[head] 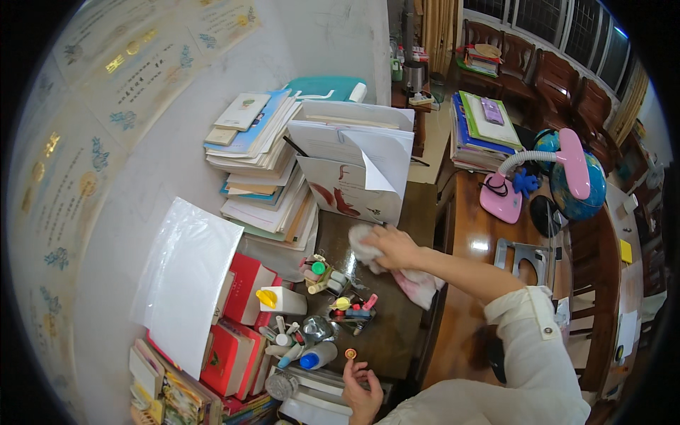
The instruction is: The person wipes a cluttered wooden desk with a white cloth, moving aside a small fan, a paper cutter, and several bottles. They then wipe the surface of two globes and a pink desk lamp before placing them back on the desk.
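My right hand [394, 247] presses a white and pink cloth [366, 245] onto the dark tabletop [401, 319], just in front of an upright file holder [345, 188]. Part of the cloth trails toward the table's right edge, and wet, shiny patches show beside it. Lower down, my left hand [364, 392] has its fingers apart and loosely bent. Its index fingertip is at a small round red and yellow object [350, 354]; whether they touch, I cannot tell. Left of the cloth stand a holder of small bottles [325, 273] and a small container of cosmetic items [353, 313].
A white bottle with a yellow top [284, 300], a blue-capped bottle [319, 355] and red books [228, 356] crowd the left side. Tall paper stacks [265, 202] stand against the wall. To the right, a wooden desk [467, 228] bears a pink lamp [502, 202] and globes [576, 183].
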### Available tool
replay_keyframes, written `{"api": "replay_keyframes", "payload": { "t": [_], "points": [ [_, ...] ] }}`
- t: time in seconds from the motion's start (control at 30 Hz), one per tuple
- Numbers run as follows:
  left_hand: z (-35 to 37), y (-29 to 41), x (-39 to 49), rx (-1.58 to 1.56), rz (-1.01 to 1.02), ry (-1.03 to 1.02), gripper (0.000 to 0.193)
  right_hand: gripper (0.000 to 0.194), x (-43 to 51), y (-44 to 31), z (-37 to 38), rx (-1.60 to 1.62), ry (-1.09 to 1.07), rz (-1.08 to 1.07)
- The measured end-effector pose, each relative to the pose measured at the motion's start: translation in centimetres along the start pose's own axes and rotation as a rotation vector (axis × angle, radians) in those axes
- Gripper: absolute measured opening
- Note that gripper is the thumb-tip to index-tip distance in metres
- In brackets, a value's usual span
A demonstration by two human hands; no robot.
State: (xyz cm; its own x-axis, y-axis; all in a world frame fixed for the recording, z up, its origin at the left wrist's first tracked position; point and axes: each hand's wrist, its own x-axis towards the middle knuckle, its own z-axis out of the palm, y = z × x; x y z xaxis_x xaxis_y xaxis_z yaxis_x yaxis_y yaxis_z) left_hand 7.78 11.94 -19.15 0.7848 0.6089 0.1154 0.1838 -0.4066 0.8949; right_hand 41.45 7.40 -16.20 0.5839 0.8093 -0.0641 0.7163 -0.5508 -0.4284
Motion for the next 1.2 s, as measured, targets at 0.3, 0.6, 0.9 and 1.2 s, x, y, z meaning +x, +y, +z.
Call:
{"api": "replay_keyframes", "payload": {
  "t": [0.3, 0.6, 0.9, 1.2],
  "points": [
    [1.6, -2.3, -1.4, -0.274, -0.288, 0.002, 0.054, 0.067, 11.3, -3.8, 4.9, -0.227, 0.006, 0.186],
    [0.1, 0.9, -0.5, -0.052, -0.101, -0.018, 0.052, 0.051, -4.2, 0.1, 2.3, -0.169, -0.244, -0.172],
    [-1.0, 1.8, -0.6, 0.033, -0.133, -0.01, 0.046, 0.064, 6.0, -7.9, -6.9, 0.013, 0.608, -0.476],
    [1.5, -3.7, -3.1, -0.388, -0.505, -0.043, 0.046, 0.04, 21.9, -18.8, 1.8, -0.664, 0.362, -0.261]
  ]
}}
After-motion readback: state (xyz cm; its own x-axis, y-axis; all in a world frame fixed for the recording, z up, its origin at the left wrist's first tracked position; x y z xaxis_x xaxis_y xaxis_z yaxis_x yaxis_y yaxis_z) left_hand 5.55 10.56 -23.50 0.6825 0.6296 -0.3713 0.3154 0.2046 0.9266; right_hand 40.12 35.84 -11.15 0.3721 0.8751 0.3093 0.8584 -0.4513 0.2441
